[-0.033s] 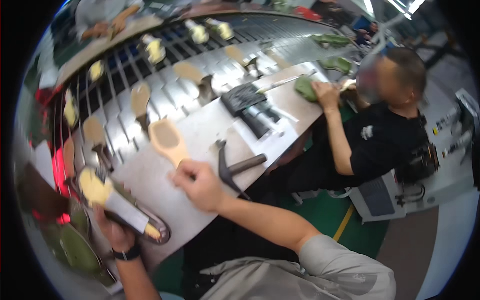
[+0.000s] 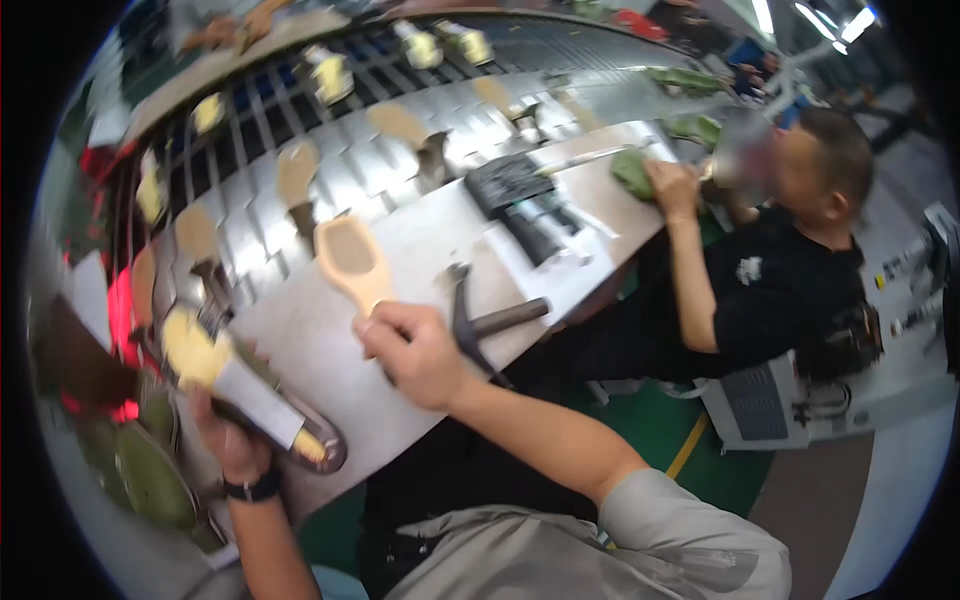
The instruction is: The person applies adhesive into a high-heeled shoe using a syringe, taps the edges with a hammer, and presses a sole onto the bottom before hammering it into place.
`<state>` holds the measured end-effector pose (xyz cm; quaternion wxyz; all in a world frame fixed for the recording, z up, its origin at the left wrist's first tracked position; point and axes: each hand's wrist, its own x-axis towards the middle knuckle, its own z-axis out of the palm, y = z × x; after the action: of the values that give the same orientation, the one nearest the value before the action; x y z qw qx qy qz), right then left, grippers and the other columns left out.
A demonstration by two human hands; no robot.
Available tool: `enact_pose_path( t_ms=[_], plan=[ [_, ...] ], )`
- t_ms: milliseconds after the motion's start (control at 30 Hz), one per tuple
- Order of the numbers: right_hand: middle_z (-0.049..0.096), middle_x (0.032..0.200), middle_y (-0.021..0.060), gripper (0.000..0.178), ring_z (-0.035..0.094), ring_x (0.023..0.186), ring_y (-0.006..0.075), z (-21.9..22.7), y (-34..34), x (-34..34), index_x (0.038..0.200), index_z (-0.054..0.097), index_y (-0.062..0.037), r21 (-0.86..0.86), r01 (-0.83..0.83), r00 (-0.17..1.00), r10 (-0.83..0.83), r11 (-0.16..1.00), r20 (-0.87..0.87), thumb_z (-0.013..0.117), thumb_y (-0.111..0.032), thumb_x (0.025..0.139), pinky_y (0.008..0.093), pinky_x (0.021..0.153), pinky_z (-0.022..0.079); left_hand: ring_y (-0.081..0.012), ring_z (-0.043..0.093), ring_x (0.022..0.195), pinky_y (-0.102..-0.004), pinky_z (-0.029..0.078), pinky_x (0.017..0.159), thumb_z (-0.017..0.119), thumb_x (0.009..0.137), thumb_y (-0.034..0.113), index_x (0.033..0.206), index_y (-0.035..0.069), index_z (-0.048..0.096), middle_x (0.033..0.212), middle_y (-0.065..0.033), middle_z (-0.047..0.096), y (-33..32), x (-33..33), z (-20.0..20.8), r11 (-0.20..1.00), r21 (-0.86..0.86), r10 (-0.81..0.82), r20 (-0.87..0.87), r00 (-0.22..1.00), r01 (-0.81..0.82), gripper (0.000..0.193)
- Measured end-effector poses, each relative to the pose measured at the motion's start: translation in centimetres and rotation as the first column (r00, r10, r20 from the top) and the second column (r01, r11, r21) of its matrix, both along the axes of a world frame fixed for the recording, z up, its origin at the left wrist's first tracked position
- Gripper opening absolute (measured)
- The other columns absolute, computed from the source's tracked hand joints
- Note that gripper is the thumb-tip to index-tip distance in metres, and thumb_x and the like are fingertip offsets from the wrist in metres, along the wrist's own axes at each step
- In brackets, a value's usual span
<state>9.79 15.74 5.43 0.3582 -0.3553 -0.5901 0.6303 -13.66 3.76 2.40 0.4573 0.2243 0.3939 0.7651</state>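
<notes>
In my left hand (image 2: 232,440) is a yellow shoe last (image 2: 195,350) with a white strip along it and a dark brown shoe upper around its edges; it lies tilted at the bench's near left. My right hand (image 2: 415,350), closed, grips a tan insole (image 2: 350,255) by its lower end. That insole has a greyish oval patch on its wide end and is held up above the bench, apart from the last. Just right of my right hand, a hammer (image 2: 505,318) with a dark handle lies on the bench.
The pale bench top (image 2: 310,350) borders a slatted metal conveyor (image 2: 345,185) with several tan insoles and yellow lasts. A black box (image 2: 505,185) sits on white paper. Green shoe uppers (image 2: 155,475) are at lower left. On the right, a co-worker (image 2: 780,260) handles a green piece (image 2: 632,175).
The whole view has shifted slightly, so the bench and conveyor appear a little further right and up. Both hands keep their holds on the last and the insole.
</notes>
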Motion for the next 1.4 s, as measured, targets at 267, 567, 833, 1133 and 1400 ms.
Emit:
enact_pose_path(
  t_ms=[267, 567, 833, 1133, 1400],
  plan=[
    [0.056, 0.062, -0.002, 0.034, 0.045, 0.06, 0.0047, -0.5, 1.8, -0.8, 0.069, 0.062, 0.0002, -0.061, -0.01, 0.996, 0.015, 0.998, 0.083, 0.071, -0.018, 0.096, 0.0258, 0.056, 0.036, -0.0335, 0.072, 0.097, -0.0441, 0.06, 0.084, 0.049, 0.096, 0.077, 0.139, 0.001, 0.053, 0.117, -0.0246, 0.07, 2.9, 0.9, 0.1, 0.998, 0.05, -0.039, 0.077, 0.996, 0.036, 0.087],
    [0.052, 0.063, -0.0031, 0.026, 0.045, 0.063, 0.0049, -1.5, -0.6, 1.0, 0.074, 0.06, -0.0002, 0.034, -0.011, 0.996, 0.008, 0.999, 0.087, 0.071, -0.012, 0.093, 0.0256, 0.058, 0.036, -0.0325, 0.072, 0.098, -0.0431, 0.059, 0.084, 0.048, 0.097, 0.073, 0.139, -0.002, 0.052, 0.115, -0.0243, 0.069, 2.9, 1.1, 1.1, 0.998, 0.053, -0.018, 0.009, 1.0, 0.017, 0.086],
    [0.056, 0.141, 0.0302, 0.019, 0.062, 0.121, 0.0413, -3.0, -3.7, 3.8, 0.107, 0.067, 0.003, 0.74, -0.067, 0.876, -0.316, 0.669, 0.365, 0.071, -0.003, 0.089, 0.0442, 0.101, 0.049, -0.0319, 0.069, 0.112, -0.045, 0.056, 0.098, 0.052, 0.103, 0.059, 0.142, 0.001, 0.052, 0.125, -0.0229, 0.068, 3.1, 0.9, 0.8, 0.995, 0.065, 0.071, 0.051, 0.996, -0.074, 0.07],
    [0.042, 0.155, 0.0323, 0.062, 0.055, 0.136, 0.037, -1.4, -12.7, 12.9, 0.137, 0.049, 0.0047, -0.246, 0.043, 0.982, -0.086, 0.968, -0.167, 0.068, -0.039, 0.098, 0.0445, 0.111, 0.049, -0.0156, 0.067, 0.113, -0.0325, 0.051, 0.101, 0.062, 0.105, 0.046, 0.133, 0.001, 0.061, 0.125, -0.0076, 0.07, 2.5, 1.7, 2.2, 0.991, 0.114, 0.066, 0.021, 0.998, -0.068, 0.053],
    [0.073, 0.094, 0.0188, 0.035, 0.073, 0.075, 0.0212, -1.2, -9.0, 9.4, 0.124, 0.057, 0.0075, -0.513, -0.143, 0.99, 0.123, 0.846, -0.073, 0.065, -0.016, 0.099, 0.0325, 0.066, 0.061, -0.0142, 0.067, 0.109, -0.0312, 0.051, 0.097, 0.06, 0.104, 0.054, 0.128, 0.001, 0.064, 0.121, -0.007, 0.071, 2.5, 1.3, 1.7, 0.998, 0.062, 0.028, 0.014, 1.0, -0.029, 0.058]
  ],
)
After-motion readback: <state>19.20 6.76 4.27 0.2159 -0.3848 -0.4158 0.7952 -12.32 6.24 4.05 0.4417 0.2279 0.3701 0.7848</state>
